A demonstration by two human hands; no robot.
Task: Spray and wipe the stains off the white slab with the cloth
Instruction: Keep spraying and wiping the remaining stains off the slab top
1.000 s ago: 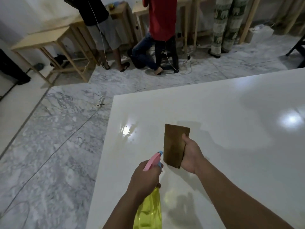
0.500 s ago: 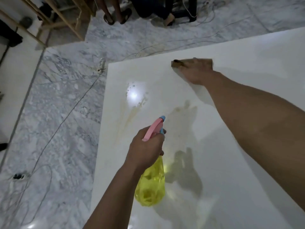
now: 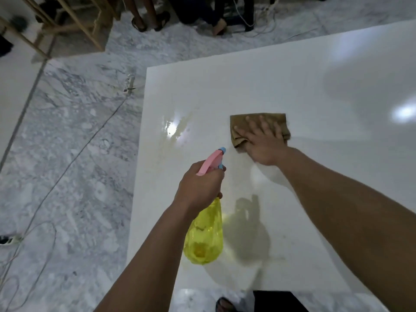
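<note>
Left hand: fingers curled round the neck of the spray bottle, held clear above the slab; pink trigger head points past the fingertips
Bottle handling: clear yellow plastic, part full, judged light; neck grip suits it
Right hand: fingers straight and spread, pressing flat on the cloth; nothing pinched
Cloth: brown, soft, bunched under the palm's left edge, flat beyond the fingertips; likely slides easily on wet gloss, so take it by palm pressure
White slab: hard, glossy, probably slippery where wet
Stain: yellowish wet streak left of the right fingers, beyond the nozzle; not yet wiped
Beyond the slab: marble floor, cable, wooden frame, people's feet; nothing between cloth and stain
</note>
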